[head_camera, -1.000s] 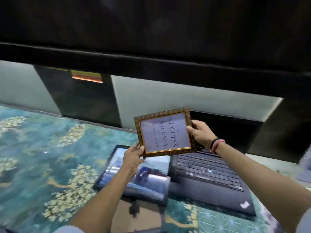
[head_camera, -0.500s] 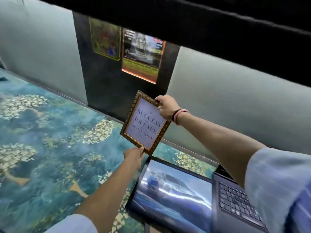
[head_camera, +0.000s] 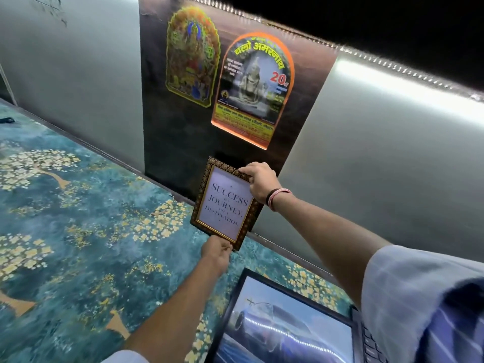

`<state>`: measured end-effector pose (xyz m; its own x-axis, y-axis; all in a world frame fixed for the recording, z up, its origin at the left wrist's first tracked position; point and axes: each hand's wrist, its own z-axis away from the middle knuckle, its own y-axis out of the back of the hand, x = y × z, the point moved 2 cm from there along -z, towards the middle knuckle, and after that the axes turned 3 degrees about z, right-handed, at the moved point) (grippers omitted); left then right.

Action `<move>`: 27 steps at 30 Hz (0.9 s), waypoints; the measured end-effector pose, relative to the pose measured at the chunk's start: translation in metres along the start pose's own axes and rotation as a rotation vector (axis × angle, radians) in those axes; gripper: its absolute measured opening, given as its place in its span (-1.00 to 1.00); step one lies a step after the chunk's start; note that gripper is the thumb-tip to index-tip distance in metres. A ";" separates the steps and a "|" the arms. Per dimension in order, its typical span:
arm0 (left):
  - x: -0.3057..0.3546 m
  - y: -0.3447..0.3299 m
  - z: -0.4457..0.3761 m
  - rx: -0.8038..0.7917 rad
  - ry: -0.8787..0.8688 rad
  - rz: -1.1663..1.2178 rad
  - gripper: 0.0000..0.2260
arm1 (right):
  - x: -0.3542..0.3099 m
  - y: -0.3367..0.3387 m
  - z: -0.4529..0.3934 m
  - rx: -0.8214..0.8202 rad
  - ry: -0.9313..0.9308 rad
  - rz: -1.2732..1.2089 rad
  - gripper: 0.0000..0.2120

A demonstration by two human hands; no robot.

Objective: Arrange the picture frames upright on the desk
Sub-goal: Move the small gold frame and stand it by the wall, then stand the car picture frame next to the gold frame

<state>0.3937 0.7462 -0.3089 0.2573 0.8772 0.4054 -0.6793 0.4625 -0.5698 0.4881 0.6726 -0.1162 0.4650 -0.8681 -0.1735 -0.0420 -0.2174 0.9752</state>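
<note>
Just below the middle of the frame, the small ornate picture frame [head_camera: 225, 204] is standing nearly upright, tilted a little, at the back edge of the desk [head_camera: 78, 231] against the dark wall panel [head_camera: 162, 142]. Its white print reading "SUCCESS IS A JOURNEY, NOT A DESTINATION" is facing the camera. The right hand [head_camera: 260, 182] is pinching the frame's upper right corner, fingers closed over the top edge. The left hand [head_camera: 216, 254] is gripping the bottom edge near the lower right corner, fingers clamped on the moulding. Whether the frame's base is touching the desk is not clear. In the lower right, a larger black-framed car picture [head_camera: 285, 331] is lying flat on the patterned teal desk surface, with a laptop [head_camera: 372, 347] just beside it at the right. Two stickers [head_camera: 251, 87] are showing on the panel in the upper centre
</note>
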 end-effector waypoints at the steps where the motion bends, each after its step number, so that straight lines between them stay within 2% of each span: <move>1: 0.000 -0.001 -0.001 -0.017 -0.001 0.009 -0.76 | 0.000 -0.001 0.000 -0.022 0.020 0.039 -0.46; 5: 0.002 -0.001 -0.002 -0.082 -0.024 0.036 -0.76 | 0.008 -0.015 -0.003 -0.060 0.051 0.084 -0.44; 9: 0.004 0.008 0.002 -0.101 -0.048 -0.018 -0.80 | 0.014 -0.021 0.012 -0.060 0.018 -0.035 -0.42; 10: 0.002 0.012 0.004 -0.099 -0.061 -0.082 -0.81 | 0.014 -0.020 0.022 -0.021 0.012 -0.081 -0.45; 12: -0.007 0.024 0.001 -0.090 -0.076 -0.325 -0.60 | 0.017 -0.023 0.052 0.069 -0.019 -0.160 -0.57; 13: -0.013 0.030 0.006 -0.095 -0.086 -0.487 -0.62 | 0.024 -0.028 0.072 0.087 -0.067 -0.158 -0.61; 15: -0.023 0.039 0.020 -0.080 -0.135 -0.848 -0.89 | 0.050 -0.044 0.117 0.043 -0.255 -0.076 -0.69; 16: -0.029 0.042 0.028 -0.068 -0.171 -1.013 -0.93 | 0.066 -0.054 0.141 -0.020 -0.373 -0.030 -0.72; 18: -0.038 0.048 0.040 -0.039 -0.264 -1.282 -0.76 | 0.093 -0.070 0.195 -0.147 -0.644 0.037 -0.68; 20: -0.048 0.048 0.052 -0.031 -0.318 -1.477 -0.72 | 0.112 -0.074 0.252 -0.139 -0.949 0.072 -0.59; 22: -0.054 0.047 0.062 -0.017 -0.332 -1.620 -0.81 | 0.118 -0.075 0.301 -0.078 -1.208 0.033 -0.51; 24: -0.063 0.046 0.069 0.030 -0.347 -1.696 -0.81 | 0.127 -0.079 0.337 -0.061 -1.389 -0.074 -0.45; 27: -0.070 0.047 0.077 0.128 -0.401 -1.771 -0.80 | 0.141 -0.090 0.361 -0.140 -1.461 -0.249 -0.45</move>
<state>0.2905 0.6965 -0.3093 0.5034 -0.6730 0.5419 0.1344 0.6806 0.7203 0.2382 0.4081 -0.2783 -0.8324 -0.5030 -0.2326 0.0254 -0.4540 0.8907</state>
